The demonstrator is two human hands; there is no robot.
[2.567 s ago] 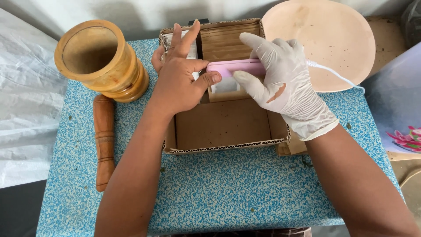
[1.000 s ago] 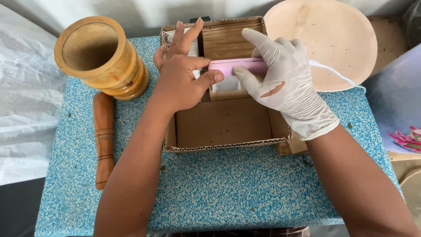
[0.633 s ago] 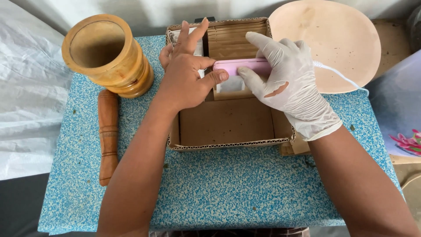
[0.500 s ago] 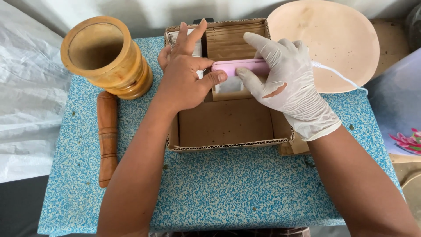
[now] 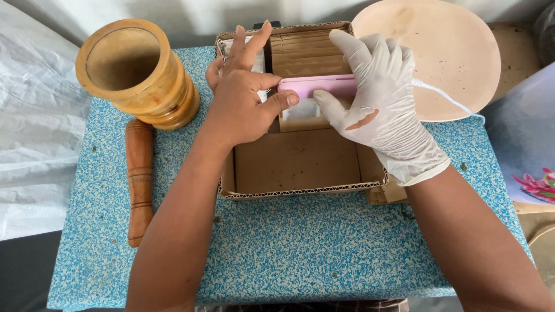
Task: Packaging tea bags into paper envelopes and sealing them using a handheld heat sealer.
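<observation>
Head view, one camera only. Against the picture from half a second back: almost nothing has moved. Both hands sit in the same grip over the box; the mortar and pestle lie a shade further left in frame, which looks like a slight turn of the head and not a move of the things.

Left hand (image 5: 245,95), bare: thumb tip pressed against the left end of the pink device (image 5: 318,86), other fingers spread and pointing away over the box's far part. Right hand (image 5: 381,101), in a white glove: laid over the right part of the pink device, thumb reaching in under it, fingers loosely spread on top. Pink device held between the two hands, above the middle of the cardboard box (image 5: 295,167). White cord (image 5: 448,101) runs from under the gloved hand off to the right.

Surface: table (image 5: 289,254) with blue-and-cream speckled top. Clear plastic sheet (image 5: 32,144) at left; pale wall behind.

Containers: cardboard box, open; near half bare cardboard, far half packed with upright brown paper packets (image 5: 306,52). Wooden mortar (image 5: 136,72), upright at far left, nothing visible inside. Wooden pestle (image 5: 139,182) lies beside it. Round pale plate (image 5: 442,52) at far right, stained, holding nothing.
</observation>
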